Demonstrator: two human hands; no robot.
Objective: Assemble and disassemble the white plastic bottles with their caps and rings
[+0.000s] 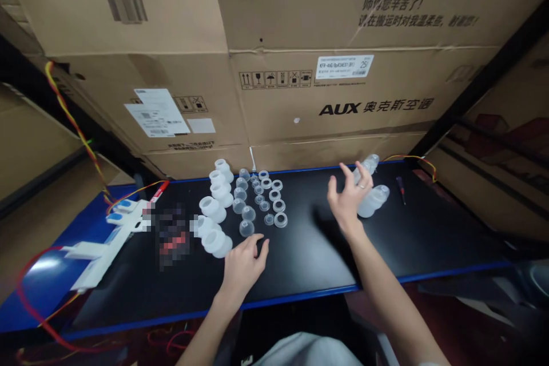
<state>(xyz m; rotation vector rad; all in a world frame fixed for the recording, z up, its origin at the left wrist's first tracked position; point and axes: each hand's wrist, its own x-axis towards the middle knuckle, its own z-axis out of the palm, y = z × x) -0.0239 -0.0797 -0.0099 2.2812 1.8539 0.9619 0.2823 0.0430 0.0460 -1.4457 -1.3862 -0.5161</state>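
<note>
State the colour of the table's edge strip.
Edge strip is blue, best in head view.

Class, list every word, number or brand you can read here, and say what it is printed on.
"1133201000953-35AES": upper left carton.
"HY": same carton, just below.
"AUX 奥克斯空调": lower middle carton.
"师傅您辛苦了!": upper right carton.
"25": white label; its small print is unreadable.
Stickers on the lower left carton: too small to read.

table (pixel 309 251): black top, blue edge
cups (pixel 217 210): translucent white
rings (pixel 277 206): translucent clear
boxes (pixel 274 97): brown cardboard, black print, white labels
wires (pixel 71 120): red and yellow, twisted
screwdriver (pixel 401 190): red and black
</note>
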